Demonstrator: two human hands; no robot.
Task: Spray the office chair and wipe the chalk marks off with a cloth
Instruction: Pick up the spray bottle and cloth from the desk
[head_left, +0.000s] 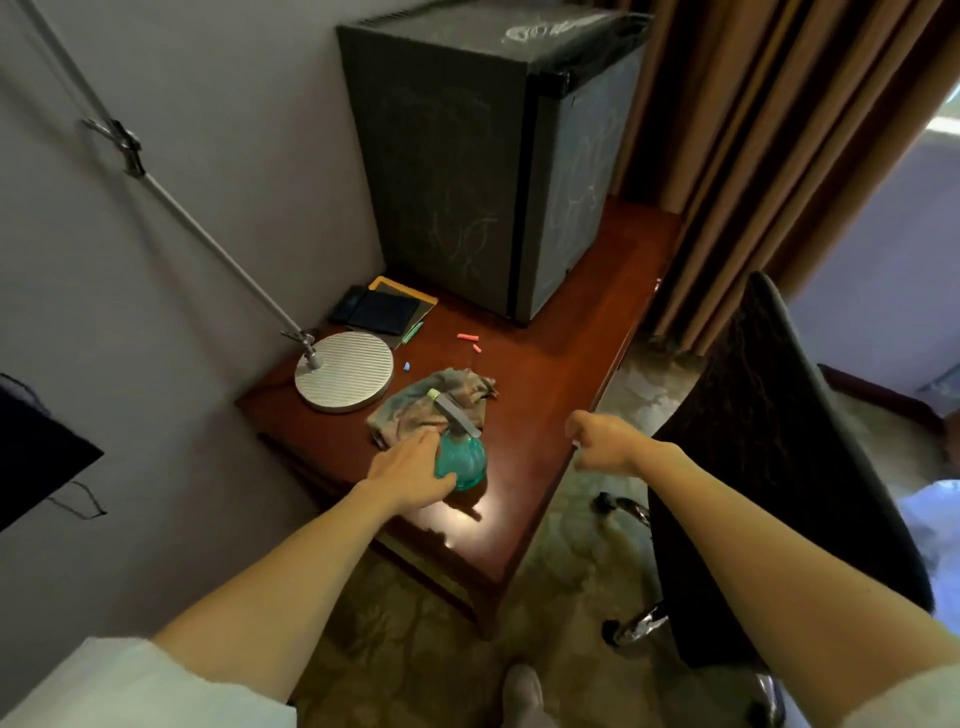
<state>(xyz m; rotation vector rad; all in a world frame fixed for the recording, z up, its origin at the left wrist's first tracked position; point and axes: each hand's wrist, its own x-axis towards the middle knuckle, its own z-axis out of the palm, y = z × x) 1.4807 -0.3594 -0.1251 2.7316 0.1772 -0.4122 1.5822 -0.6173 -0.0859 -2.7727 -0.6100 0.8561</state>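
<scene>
No legible word, label, brand or number anywhere. Only a looping white chalk scrawl (545, 28) on the top of the black mini fridge (441, 156), too blurred and tangled to read as letters. Fainter chalk lines down its side and door, likewise forming no readable sign.
</scene>
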